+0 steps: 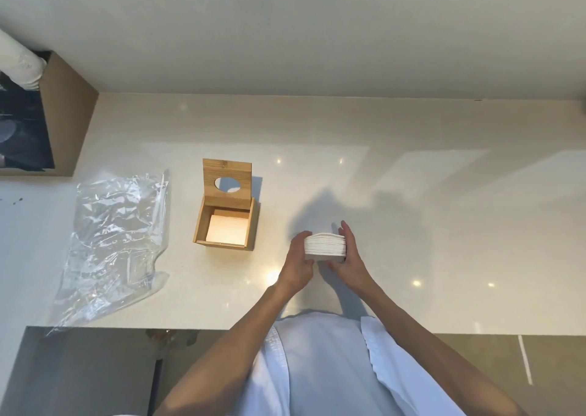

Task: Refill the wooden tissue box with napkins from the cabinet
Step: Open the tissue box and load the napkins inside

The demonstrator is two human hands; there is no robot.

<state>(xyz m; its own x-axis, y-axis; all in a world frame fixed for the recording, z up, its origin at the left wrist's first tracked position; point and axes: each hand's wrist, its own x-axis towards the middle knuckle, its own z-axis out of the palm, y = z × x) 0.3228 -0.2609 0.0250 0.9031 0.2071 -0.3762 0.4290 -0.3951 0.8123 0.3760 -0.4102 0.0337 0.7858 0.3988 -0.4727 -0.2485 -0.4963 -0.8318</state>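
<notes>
Napkin stack [325,246] on counter, clamped between left hand [298,262] and right hand [347,255], fingers curled on opposite sides. Light, soft, loose sheets likely to splay; squeeze sides, support underneath. Wooden tissue box [224,225], lid up, left of hands, apart.

No readable text, label, brand, number or sign anywhere.

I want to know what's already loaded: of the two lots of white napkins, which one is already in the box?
The small flat layer at the bottom of the open wooden box. The thick napkin stack is outside it, to its right, held between the left hand and right hand.
</notes>
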